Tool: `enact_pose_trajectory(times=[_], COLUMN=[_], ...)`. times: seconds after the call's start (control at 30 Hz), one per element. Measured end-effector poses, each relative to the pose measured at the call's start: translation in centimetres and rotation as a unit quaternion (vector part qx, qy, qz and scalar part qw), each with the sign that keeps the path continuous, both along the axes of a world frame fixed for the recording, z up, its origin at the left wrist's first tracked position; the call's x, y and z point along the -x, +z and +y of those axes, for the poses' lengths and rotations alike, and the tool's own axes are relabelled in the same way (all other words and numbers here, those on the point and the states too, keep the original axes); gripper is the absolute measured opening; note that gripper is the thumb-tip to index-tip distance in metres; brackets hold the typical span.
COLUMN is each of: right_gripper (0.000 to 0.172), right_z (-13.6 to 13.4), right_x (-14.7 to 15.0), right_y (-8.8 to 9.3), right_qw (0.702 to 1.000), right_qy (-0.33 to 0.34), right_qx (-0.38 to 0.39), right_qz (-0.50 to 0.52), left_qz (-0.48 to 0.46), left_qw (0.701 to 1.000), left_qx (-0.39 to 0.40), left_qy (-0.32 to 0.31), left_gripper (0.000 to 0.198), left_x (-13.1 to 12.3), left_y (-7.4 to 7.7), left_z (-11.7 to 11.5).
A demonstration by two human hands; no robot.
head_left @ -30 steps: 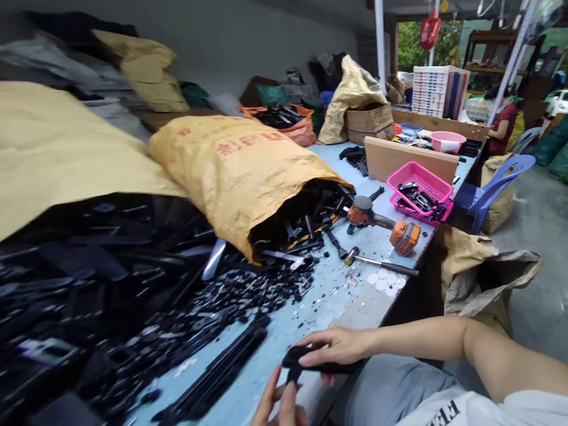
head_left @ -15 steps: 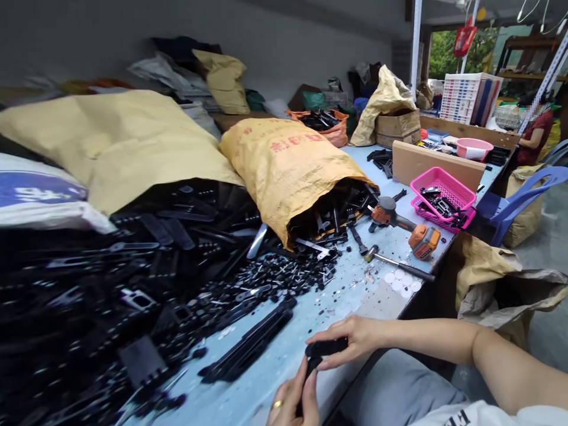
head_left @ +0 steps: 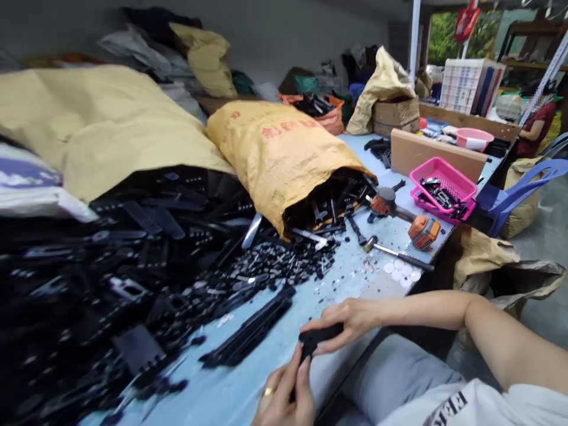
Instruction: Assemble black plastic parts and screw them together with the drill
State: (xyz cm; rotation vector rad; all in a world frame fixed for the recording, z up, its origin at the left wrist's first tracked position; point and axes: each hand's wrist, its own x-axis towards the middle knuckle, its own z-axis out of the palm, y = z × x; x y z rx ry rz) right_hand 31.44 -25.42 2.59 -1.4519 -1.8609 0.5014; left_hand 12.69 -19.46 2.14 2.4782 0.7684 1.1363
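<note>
Close to the table's front edge, my right hand (head_left: 344,325) pinches a long black plastic-looking part (head_left: 326,336) between thumb and fingers. My left hand (head_left: 284,384), with a ring on one finger, grips a second black strip (head_left: 305,354) just below. The two dark pieces meet at an angle at a rounded end; whether they are joined I cannot tell. To the left of my hands lies a neat bundle of long black strips (head_left: 251,328) on the light blue tabletop (head_left: 306,302).
A large heap of black parts (head_left: 89,296) covers the left side, below a tan sack (head_left: 110,124) and a yellow sack (head_left: 284,154). Farther right are a hammer (head_left: 399,254), an orange cordless tool (head_left: 402,219), and a pink basket (head_left: 444,183). A person (head_left: 535,127) sits beyond.
The view has shifted slightly, so the scene sits a little higher and farther left. My hands still hold the black parts, whose ends now show more clearly together.
</note>
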Motion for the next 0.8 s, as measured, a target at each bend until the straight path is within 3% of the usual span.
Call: enact_pose_trajectory(times=[0.17, 0.33, 0.5, 0.8], right_gripper=[0.054, 0.052, 0.052, 0.05], right_z=[-0.7, -1.0, -0.6, -0.6], right_x=[0.1, -0.1, 0.6, 3.2], right_y=[-1.0, -0.6, -0.3, -0.7], right_qw=[0.999, 1.0, 0.998, 0.978], right_qy=[-0.005, -0.008, -0.042, -0.123], right_qx=[0.005, 0.004, -0.027, -0.032], right_qz=[0.037, 0.026, 0.028, 0.165], left_qz=[0.007, 0.009, -0.034, -0.123], left_qw=[0.999, 0.996, 0.996, 0.987], left_qx=[0.045, 0.086, 0.078, 0.093], left_qy=[-0.013, -0.002, 0.02, 0.053], left_gripper=[0.029, 0.031, 0.031, 0.03], left_x=[-0.3, -0.5, -0.9, -1.9], left_y=[0.8, 0.6, 0.5, 0.5], left_z=[-1.4, -1.6, -1.8, -1.6])
